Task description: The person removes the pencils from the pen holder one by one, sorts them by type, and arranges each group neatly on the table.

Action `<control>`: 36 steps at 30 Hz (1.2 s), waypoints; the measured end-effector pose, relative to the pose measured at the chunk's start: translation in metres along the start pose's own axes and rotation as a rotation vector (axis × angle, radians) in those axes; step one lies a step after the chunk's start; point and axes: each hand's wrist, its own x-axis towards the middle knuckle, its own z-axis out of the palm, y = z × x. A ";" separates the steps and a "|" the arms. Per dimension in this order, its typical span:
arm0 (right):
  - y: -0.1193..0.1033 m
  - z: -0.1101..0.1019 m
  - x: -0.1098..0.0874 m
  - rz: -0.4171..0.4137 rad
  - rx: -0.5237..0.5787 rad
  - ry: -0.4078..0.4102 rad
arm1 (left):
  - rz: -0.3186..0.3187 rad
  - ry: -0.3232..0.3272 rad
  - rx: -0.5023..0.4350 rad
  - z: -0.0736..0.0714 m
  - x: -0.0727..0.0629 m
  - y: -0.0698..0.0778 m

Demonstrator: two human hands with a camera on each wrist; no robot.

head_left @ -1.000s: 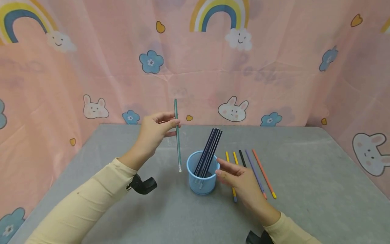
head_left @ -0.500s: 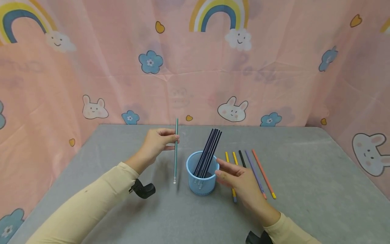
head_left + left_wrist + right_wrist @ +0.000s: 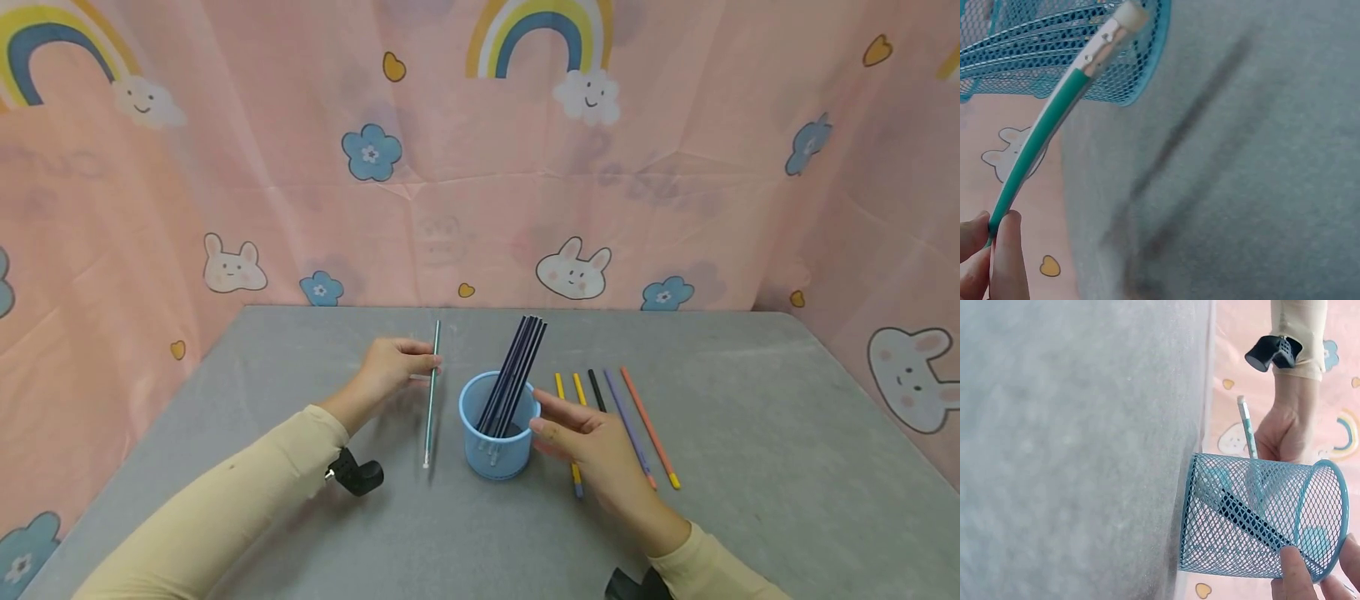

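My left hand (image 3: 386, 371) pinches a green pencil (image 3: 431, 417) between thumb and fingers, left of the pen holder. The pencil stands nearly upright, its white eraser end (image 3: 1130, 16) pointing down and its metal ferrule showing in the left wrist view. With thumb and fingers at the rim, my right hand (image 3: 600, 454) holds the right side of the light-blue mesh pen holder (image 3: 498, 458). Several dark pencils (image 3: 517, 367) lean to the right inside the holder. The right wrist view shows thumb and fingertips (image 3: 1295, 569) against the mesh.
Right of the holder lie two yellow pencils (image 3: 579, 388), a black one (image 3: 596, 389), a purple one (image 3: 628, 421) and an orange one (image 3: 648, 425), partly behind my right hand. The grey table (image 3: 765, 417) meets a pink patterned cloth (image 3: 465, 208) at the back.
My left hand has moved down with the green pencil, whose lower end has come down and slightly left, nearer the table. My right hand and the pen holder have not visibly moved.
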 end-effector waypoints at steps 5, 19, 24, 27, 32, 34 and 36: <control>0.000 0.001 0.000 0.008 0.005 0.004 | -0.042 0.007 0.003 0.002 0.002 -0.010; 0.000 0.001 0.000 0.010 0.014 -0.005 | -0.085 0.012 0.027 0.006 0.005 -0.027; 0.001 0.001 0.000 0.007 0.020 -0.004 | -0.076 -0.010 0.027 0.008 0.002 -0.029; 0.002 0.000 0.001 0.004 0.023 -0.004 | -0.087 0.000 0.042 0.009 0.002 -0.030; 0.002 0.000 0.001 0.001 0.021 -0.005 | -0.097 0.016 0.065 0.012 0.006 -0.035; 0.002 0.000 0.001 0.001 0.021 -0.004 | -0.091 0.017 0.077 0.012 0.007 -0.036; 0.003 0.000 0.001 0.000 0.022 -0.005 | -0.087 0.017 0.088 0.013 0.007 -0.037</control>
